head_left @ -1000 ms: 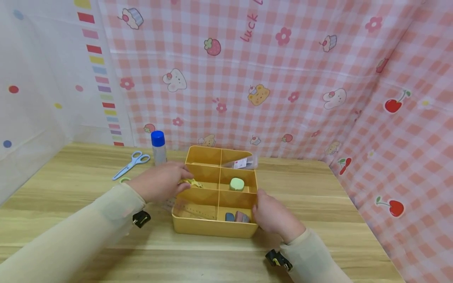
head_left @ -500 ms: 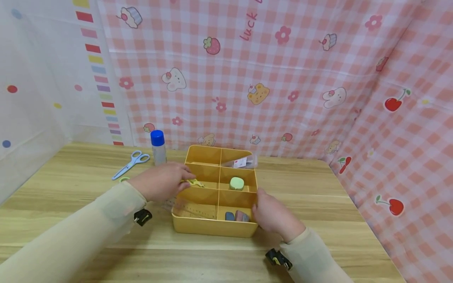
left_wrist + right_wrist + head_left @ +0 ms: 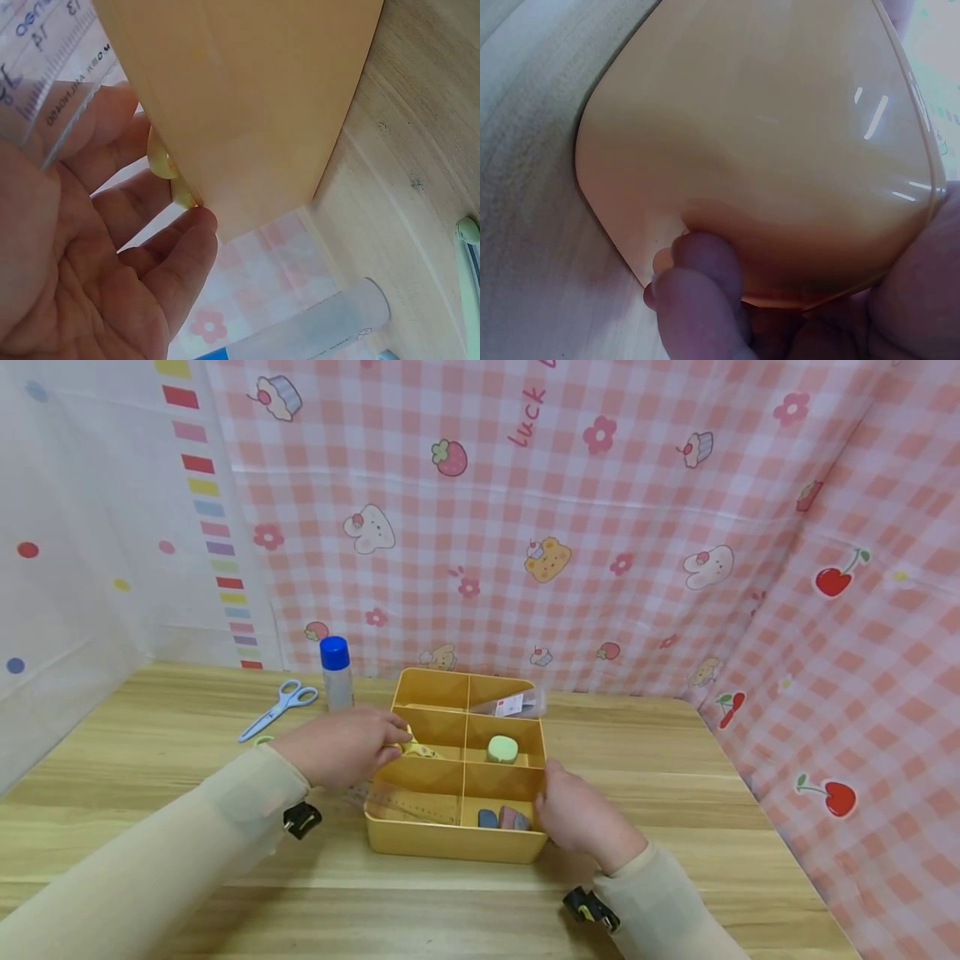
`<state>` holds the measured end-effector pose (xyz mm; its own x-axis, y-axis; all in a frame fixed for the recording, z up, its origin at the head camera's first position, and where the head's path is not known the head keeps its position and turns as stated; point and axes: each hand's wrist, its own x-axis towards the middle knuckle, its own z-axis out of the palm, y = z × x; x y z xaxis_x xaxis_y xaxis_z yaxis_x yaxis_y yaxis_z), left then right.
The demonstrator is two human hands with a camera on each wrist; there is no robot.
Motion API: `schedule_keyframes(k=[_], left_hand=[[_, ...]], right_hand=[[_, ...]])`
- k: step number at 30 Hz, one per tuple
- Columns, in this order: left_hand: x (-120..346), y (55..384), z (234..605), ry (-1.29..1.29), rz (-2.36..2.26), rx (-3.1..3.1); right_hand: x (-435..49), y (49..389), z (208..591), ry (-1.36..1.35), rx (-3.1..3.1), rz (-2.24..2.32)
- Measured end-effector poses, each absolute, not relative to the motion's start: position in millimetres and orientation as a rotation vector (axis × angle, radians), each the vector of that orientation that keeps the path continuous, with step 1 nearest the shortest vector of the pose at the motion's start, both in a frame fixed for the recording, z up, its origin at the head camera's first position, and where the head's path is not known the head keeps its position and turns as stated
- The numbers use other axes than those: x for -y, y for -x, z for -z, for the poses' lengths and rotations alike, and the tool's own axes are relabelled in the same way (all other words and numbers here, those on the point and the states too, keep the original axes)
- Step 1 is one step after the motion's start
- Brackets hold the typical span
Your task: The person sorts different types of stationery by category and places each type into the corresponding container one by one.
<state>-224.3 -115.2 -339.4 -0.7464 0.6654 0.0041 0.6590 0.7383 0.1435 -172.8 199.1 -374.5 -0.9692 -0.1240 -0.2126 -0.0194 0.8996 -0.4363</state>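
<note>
On the table (image 3: 645,752), a bottle (image 3: 339,685) stands between scissors (image 3: 282,703) left and box (image 3: 453,843) right.

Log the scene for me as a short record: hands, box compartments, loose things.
left hand: holds a yellow item at the middle-left compartment; its exact kind is unclear
right hand: grips the box by its right wall
back right: clear pouch with white label, poking past the rim
middle right: green block
front left: clear ruler, sticking out leftward
front right: small blue and pink pieces
table, left of box: scissors; upright blue-capped bottle; green item, mostly hidden
</note>
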Motion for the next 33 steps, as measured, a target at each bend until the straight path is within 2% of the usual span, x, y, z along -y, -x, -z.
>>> schedule_keyframes(k=[20, 33], left_hand=[[123.9, 227.4, 341.6, -0.907, -0.396, -2.848], [139.9, 228.7, 340.5, -0.91, -0.609, -2.936]], right_hand=[[-197.9, 173.3, 372.8, 0.109, -2.827, 0.637], [-199.3, 173.4, 373.0, 0.106, -2.833, 0.637]])
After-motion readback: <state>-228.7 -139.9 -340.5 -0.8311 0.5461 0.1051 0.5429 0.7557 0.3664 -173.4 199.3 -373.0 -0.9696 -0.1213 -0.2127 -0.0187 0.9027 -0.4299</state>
